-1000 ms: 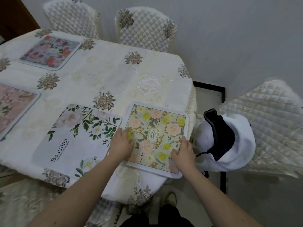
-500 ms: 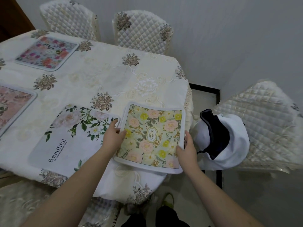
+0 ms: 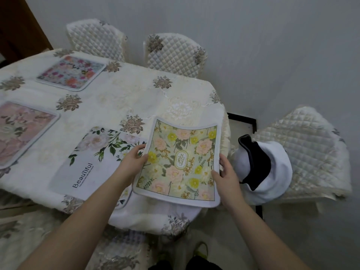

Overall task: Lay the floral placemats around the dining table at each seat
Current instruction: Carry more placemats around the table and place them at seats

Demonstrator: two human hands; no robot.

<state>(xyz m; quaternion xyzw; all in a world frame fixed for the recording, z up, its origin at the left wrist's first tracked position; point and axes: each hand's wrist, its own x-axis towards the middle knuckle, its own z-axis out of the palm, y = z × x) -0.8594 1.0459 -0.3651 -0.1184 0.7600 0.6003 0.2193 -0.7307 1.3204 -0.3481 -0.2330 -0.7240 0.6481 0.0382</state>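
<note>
Now left hand (image 3: 134, 161) and right hand (image 3: 227, 173) grip the yellow placemat (image 3: 180, 162) (edges bowed); table (image 3: 136, 94) beneath.

A green mat (image 3: 180, 162) is showing pink and yellow flowers, white-bordered. Left, a white mat (image 3: 93, 162) is showing green leaves; far left, a pink mat (image 3: 23, 131). The cream tablecloth (image 3: 120, 98) is showing brown rosettes.

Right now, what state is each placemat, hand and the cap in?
Yellow floral placemat: lifted, bowed, held at both side edges.
Left hand: grips its left edge.
Right hand: grips its right edge.
Beautiful placemat: flat.
Pink placemat: flat.
Multicolour placemat: flat.
White cap: on chair.
</note>
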